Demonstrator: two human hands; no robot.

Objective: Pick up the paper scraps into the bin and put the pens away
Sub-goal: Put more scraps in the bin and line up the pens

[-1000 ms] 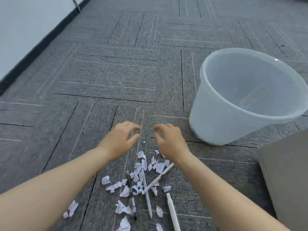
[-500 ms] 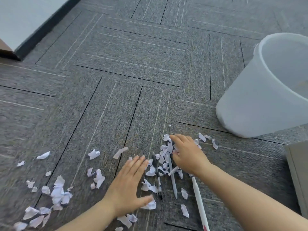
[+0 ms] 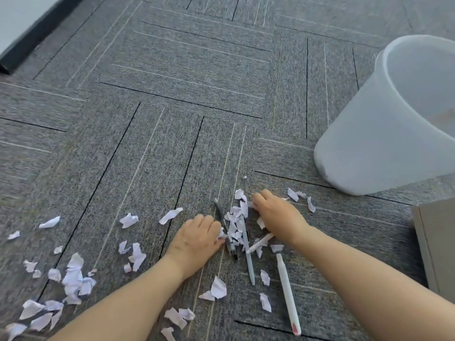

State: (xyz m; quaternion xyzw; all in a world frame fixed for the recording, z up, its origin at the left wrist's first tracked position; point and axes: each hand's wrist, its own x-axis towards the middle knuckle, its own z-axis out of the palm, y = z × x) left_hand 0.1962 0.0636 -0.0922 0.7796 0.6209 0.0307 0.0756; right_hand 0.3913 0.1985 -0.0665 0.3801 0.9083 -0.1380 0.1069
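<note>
L hand (image 3: 197, 238) & R hand (image 3: 278, 215) curled, cupping scraps (image 3: 236, 217) betw them on carpet (image 3: 172, 143). Firm grip? Can't tell. Bin (image 3: 384, 143) nearby R.

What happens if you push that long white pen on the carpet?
The white pen looks round and slim, so it would probably roll sideways. The carpet looks rough, likely stopping it soon. It seems light and stiff.

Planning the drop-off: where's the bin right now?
In the head view the bin stands upright on the carpet at far right, beyond the right hand and the scrap pile.
</note>
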